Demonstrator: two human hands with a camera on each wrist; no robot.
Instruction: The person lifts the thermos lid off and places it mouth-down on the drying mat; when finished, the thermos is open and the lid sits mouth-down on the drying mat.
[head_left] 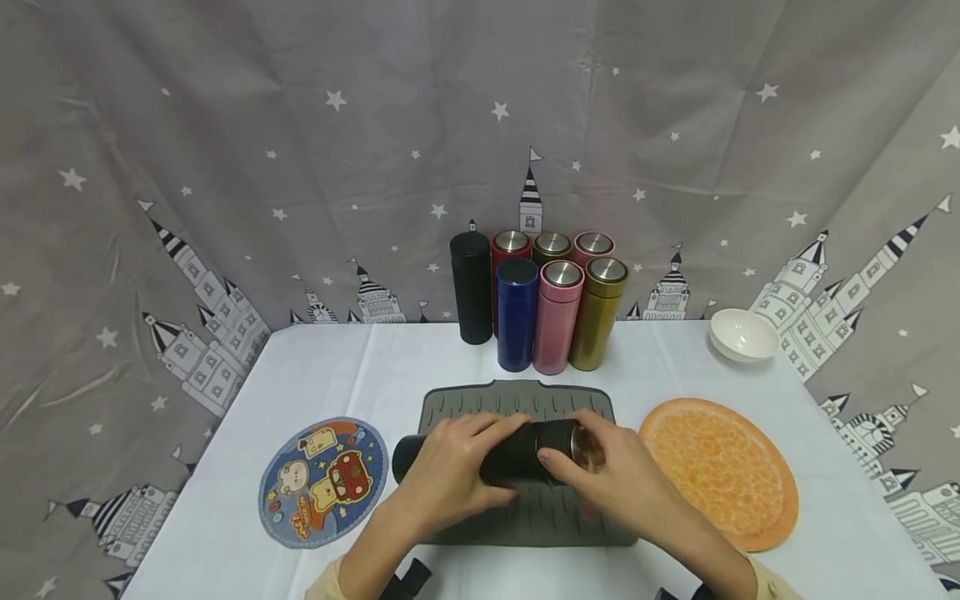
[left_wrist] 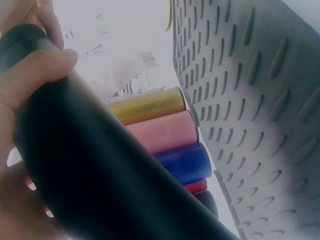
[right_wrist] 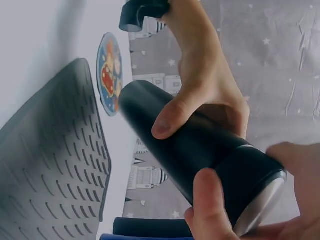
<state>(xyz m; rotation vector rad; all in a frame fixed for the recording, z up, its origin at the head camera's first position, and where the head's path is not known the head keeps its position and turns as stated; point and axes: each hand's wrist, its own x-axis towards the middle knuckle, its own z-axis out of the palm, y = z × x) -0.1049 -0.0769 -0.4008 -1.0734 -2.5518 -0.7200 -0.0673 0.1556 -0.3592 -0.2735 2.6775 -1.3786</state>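
Observation:
A black thermos bottle (head_left: 525, 454) lies sideways in both hands above the grey ridged mat (head_left: 540, 525). My left hand (head_left: 459, 467) grips the middle of its body, thumb on the near side and fingers over the far side. At the bottle's right end, my right hand (head_left: 611, 467) holds the lid (right_wrist: 247, 182), whose top is silver. The thumb of that hand presses near the seam between lid and body. In the left wrist view the dark body (left_wrist: 105, 150) fills much of the picture.
Several upright bottles stand grouped behind the mat, among them a blue one (head_left: 517, 321), a pink one (head_left: 557, 325) and a gold one (head_left: 597, 321). A round cartoon mat (head_left: 326, 483) lies left, an orange round mat (head_left: 720, 467) right. A white bowl (head_left: 744, 336) sits back right.

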